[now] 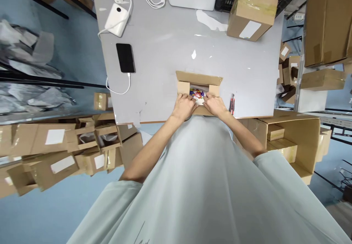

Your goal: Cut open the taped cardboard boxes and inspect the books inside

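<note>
A small open cardboard box (pixel 198 78) sits at the near edge of the grey table (pixel 165 53), its flaps standing up. Inside lies a colourful printed item (pixel 197 93). My left hand (pixel 183 106) rests on the box's near left side, fingers curled over the edge and touching the item. My right hand (pixel 216 104) rests on the near right side, fingers pressed down at the item's right edge. Both hands meet over the box's front.
A black phone (pixel 125 57) on a white cable, a white power bank (pixel 117 19) and a taped carton (pixel 251 14) lie on the table. A red-and-black pen (pixel 232 103) lies right of the box. Cardboard boxes crowd the floor left (pixel 68 152) and right (pixel 288 141).
</note>
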`<state>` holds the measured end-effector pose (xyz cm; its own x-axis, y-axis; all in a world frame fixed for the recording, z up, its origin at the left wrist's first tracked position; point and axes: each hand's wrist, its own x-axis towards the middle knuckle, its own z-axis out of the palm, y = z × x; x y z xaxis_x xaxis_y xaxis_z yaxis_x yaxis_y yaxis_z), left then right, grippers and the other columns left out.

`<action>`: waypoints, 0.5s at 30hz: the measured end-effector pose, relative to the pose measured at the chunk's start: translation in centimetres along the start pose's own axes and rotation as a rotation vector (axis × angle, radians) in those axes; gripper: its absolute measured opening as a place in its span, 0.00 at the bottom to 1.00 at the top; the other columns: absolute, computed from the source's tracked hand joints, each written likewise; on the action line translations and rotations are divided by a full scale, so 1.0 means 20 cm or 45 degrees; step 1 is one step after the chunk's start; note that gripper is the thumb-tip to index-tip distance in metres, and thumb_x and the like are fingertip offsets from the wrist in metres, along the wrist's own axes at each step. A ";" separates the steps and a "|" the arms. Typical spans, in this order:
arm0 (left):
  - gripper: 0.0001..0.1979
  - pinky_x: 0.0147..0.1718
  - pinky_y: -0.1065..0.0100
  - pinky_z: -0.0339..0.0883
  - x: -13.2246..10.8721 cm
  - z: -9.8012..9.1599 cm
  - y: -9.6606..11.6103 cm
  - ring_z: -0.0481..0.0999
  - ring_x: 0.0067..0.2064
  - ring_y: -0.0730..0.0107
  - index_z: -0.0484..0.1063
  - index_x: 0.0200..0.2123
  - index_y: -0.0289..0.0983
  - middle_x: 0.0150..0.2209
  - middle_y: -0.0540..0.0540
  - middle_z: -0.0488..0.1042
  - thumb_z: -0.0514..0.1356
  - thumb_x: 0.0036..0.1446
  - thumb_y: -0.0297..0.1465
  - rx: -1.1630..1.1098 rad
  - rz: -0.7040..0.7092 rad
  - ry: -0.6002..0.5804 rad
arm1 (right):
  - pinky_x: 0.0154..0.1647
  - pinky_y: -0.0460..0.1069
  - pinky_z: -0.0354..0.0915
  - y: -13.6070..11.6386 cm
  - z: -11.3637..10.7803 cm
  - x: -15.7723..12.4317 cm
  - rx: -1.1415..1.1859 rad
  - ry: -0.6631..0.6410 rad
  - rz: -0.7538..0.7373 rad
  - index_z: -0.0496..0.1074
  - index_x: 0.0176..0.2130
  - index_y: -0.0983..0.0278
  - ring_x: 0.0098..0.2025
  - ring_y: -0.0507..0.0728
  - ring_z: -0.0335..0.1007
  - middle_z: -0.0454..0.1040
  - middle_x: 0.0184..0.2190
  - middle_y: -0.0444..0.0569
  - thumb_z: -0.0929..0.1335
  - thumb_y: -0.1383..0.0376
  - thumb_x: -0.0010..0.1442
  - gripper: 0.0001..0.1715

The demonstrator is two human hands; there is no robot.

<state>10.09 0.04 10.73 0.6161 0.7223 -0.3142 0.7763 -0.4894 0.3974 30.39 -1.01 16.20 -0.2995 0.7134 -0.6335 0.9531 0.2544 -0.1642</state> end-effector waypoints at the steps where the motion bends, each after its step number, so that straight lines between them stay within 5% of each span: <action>1: 0.15 0.59 0.40 0.66 -0.02 -0.01 -0.01 0.78 0.57 0.36 0.86 0.51 0.35 0.49 0.28 0.84 0.62 0.74 0.37 -0.002 0.006 0.029 | 0.53 0.57 0.75 0.01 -0.01 -0.03 0.016 0.038 0.012 0.74 0.69 0.66 0.59 0.69 0.81 0.73 0.70 0.69 0.59 0.61 0.84 0.25; 8: 0.23 0.57 0.40 0.67 -0.29 -0.12 -0.20 0.76 0.57 0.34 0.80 0.63 0.42 0.57 0.31 0.81 0.66 0.72 0.47 -0.082 -0.222 0.222 | 0.46 0.56 0.74 0.23 0.06 -0.30 0.148 0.198 0.291 0.74 0.70 0.58 0.54 0.67 0.83 0.74 0.70 0.61 0.63 0.58 0.82 0.24; 15: 0.26 0.61 0.44 0.70 -0.37 -0.07 -0.32 0.75 0.58 0.39 0.79 0.63 0.44 0.63 0.35 0.78 0.68 0.70 0.51 -0.234 -0.321 0.304 | 0.47 0.57 0.77 0.29 0.19 -0.30 0.263 0.224 0.378 0.74 0.70 0.60 0.55 0.67 0.82 0.72 0.72 0.60 0.64 0.60 0.80 0.25</action>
<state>0.37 -1.35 11.74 0.3438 0.9127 -0.2209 0.8491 -0.2017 0.4882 37.79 -6.31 16.06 0.0041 0.8414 -0.5404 0.9828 -0.1033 -0.1534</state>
